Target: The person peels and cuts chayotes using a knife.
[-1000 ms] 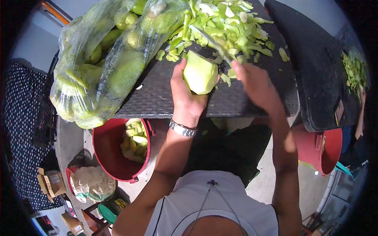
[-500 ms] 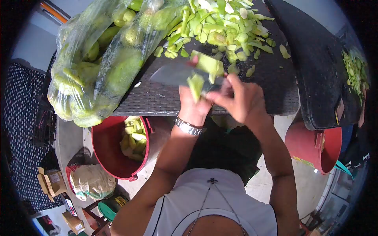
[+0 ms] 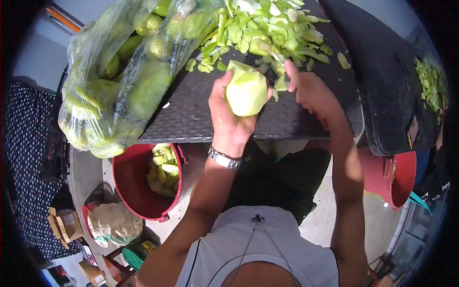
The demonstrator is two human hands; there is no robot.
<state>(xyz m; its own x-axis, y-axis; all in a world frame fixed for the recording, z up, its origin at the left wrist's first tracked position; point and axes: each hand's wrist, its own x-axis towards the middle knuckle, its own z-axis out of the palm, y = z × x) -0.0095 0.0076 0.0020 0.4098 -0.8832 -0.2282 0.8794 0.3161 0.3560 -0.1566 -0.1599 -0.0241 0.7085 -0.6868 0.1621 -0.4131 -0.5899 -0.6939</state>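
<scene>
My left hand (image 3: 231, 107), with a metal watch on its wrist, is closed around a peeled pale-green fruit (image 3: 246, 91) above the near edge of the dark woven table. To its right, my right hand (image 3: 313, 93) is closed on a knife (image 3: 277, 54); the handle is mostly hidden and the blade is blurred, seen nearly edge-on. A strip of peel (image 3: 280, 76) shows just below the blade. Beyond both hands lies a heap of green peelings (image 3: 272, 28).
A clear plastic bag (image 3: 143, 91) of unpeeled green fruit lies at the table's left. Below it stands a red bucket (image 3: 129, 184) with pale cut pieces inside. Another red bucket (image 3: 387, 177) and a black surface (image 3: 382, 86) with green scraps are at the right.
My right hand and the knife have moved away from the fruit, to the right. My left hand has turned the fruit, so its broad peeled side shows. The loose piece by my left palm is gone from there.
</scene>
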